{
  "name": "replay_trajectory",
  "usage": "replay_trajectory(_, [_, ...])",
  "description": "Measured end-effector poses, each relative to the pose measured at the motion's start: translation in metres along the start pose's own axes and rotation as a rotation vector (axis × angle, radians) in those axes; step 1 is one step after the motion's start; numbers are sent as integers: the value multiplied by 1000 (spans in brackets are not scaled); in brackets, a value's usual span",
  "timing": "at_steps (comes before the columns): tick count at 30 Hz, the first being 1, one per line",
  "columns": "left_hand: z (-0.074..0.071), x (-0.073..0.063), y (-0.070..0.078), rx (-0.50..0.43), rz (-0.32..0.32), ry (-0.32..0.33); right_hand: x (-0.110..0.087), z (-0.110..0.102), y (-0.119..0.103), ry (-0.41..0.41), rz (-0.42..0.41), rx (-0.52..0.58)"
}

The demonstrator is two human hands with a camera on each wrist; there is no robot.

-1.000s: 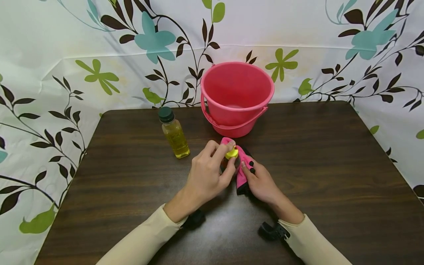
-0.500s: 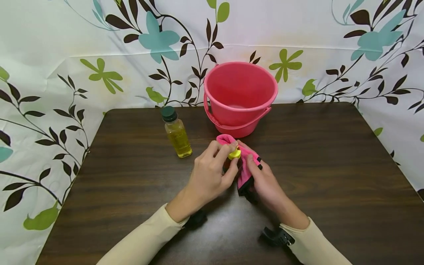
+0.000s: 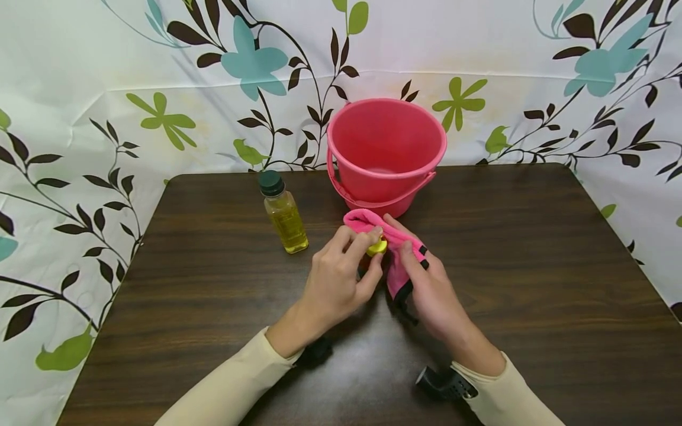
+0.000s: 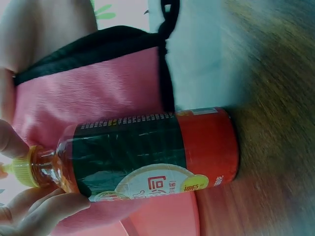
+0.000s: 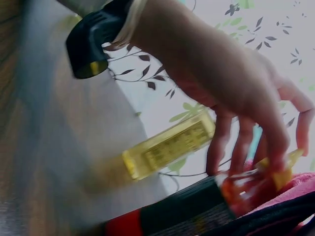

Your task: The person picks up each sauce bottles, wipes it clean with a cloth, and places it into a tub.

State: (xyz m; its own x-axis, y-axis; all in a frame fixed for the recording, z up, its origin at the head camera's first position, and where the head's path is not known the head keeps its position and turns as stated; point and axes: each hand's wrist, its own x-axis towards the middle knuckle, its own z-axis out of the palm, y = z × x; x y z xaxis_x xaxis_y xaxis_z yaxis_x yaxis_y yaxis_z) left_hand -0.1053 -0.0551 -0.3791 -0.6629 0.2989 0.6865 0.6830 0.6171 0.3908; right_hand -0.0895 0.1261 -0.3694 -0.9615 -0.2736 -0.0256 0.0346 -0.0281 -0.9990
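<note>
My left hand (image 3: pixel 338 278) pinches the yellow cap (image 3: pixel 377 247) of a bottle. In the left wrist view this bottle (image 4: pixel 133 152) has a dark green and red label, its base at the wooden table. My right hand (image 3: pixel 434 290) holds a pink cloth (image 3: pixel 398 275) with black trim along the bottle's right side. Part of the cloth folds up behind the cap, and the thumb lies over its near face. From above, the left hand hides most of the bottle. In the right wrist view the left hand's fingers (image 5: pixel 224 140) surround the bottle neck.
A pink bucket (image 3: pixel 386 139) with its handle lowered stands behind the hands. Left of it stands a glass bottle of yellow oil (image 3: pixel 288 222) with a dark green cap. A leaf-patterned curtain (image 3: pixel 213 130) hangs beyond the dark wooden table (image 3: pixel 533 266).
My right hand has shifted slightly right and turned, drawing the cloth with it. More of the cloth now shows behind the cap. My left hand stays on the cap.
</note>
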Motion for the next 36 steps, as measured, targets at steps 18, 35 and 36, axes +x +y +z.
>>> replay_trajectory(18, [-3, 2, -1, 21, 13, -12, -16, -4, -35, 36, -108, 86])
replay_trajectory(35, [-4, -1, 0, -14, -24, -49, -15, -7, -28, 5, -132, 67])
replay_trajectory(36, [-4, -1, 0, -20, -26, -50, -15, -7, -28, 8, -132, 68])
